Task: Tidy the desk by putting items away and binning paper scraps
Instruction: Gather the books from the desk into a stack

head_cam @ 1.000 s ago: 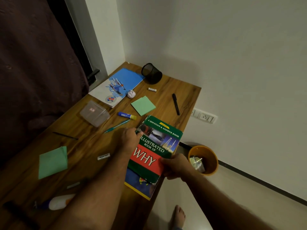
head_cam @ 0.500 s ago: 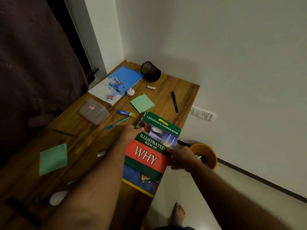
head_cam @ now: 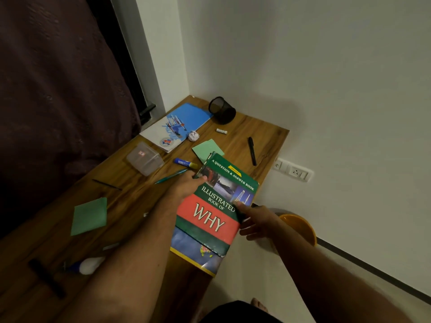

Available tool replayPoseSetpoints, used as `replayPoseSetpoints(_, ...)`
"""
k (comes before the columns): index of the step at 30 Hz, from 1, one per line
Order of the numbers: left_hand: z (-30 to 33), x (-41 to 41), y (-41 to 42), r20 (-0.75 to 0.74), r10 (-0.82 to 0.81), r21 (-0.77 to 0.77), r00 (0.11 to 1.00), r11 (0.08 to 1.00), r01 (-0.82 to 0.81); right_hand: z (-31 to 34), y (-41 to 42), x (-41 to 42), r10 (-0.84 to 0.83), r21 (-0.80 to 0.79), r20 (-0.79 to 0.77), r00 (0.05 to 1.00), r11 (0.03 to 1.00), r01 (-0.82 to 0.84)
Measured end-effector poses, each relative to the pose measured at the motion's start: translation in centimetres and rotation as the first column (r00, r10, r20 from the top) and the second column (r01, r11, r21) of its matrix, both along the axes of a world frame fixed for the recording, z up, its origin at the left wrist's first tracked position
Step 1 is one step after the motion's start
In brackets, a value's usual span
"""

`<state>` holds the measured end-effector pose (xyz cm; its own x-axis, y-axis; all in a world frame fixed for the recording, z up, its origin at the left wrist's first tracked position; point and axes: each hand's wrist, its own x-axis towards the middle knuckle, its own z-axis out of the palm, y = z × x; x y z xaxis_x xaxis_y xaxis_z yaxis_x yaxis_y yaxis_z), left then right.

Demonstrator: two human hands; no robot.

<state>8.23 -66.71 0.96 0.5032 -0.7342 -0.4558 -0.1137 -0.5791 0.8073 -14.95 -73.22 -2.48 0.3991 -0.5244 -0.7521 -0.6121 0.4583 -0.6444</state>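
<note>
Book held in both your hands at the right edge of the wooden surface.

Your left hand pinches the book's left edge near the top, thumb on the cover; your right hand clamps the right edge, thumb on the cover and fingers curled beneath. The book's lower part overhangs the surface edge. Beyond it lie a green paper, glue stick, teal pen, crumpled paper ball, blue notebook, clear box, black marker and mesh pen cup. Another green paper lies at left. An orange bin stands on the floor beside your right hand.
</note>
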Motion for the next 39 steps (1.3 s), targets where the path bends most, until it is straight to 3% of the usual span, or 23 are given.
replayPoseSetpoints(6,3.2,-0.8,-0.8,-0.090,0.120,-0.038,0.989,0.992,-0.123,0.8,-2.3,0.6,-0.009,-0.028,0.192,0.981,0.999,0.015)
replayPoseSetpoints(11,4.9,-2.0,-1.8,-0.196,0.256,-0.088,0.947,0.957,-0.277,2.6,-4.0,1.4,-0.096,0.107,0.407,0.908,0.993,0.056)
replayPoseSetpoints(16,5.7,-3.0,-2.6,-0.231,0.339,-0.106,0.912,0.923,-0.369,4.3,-6.1,1.4,-0.134,0.120,0.514,0.847,0.989,0.084)
replayPoseSetpoints(22,6.7,-2.5,-2.5,-0.123,0.407,-0.126,0.905,0.898,-0.421,5.4,-6.8,3.1,-0.147,0.156,0.579,0.802,0.985,0.069)
replayPoseSetpoints(29,7.9,1.9,-3.6,0.118,0.380,-0.121,0.917,0.922,-0.367,6.0,-7.7,7.9,-0.189,0.234,0.583,0.791,0.970,0.059)
replayPoseSetpoints(39,7.8,8.9,-7.0,0.117,0.331,-0.099,0.936,0.942,-0.320,6.5,-11.9,15.1,-0.170,0.197,0.598,0.784,0.978,0.062)
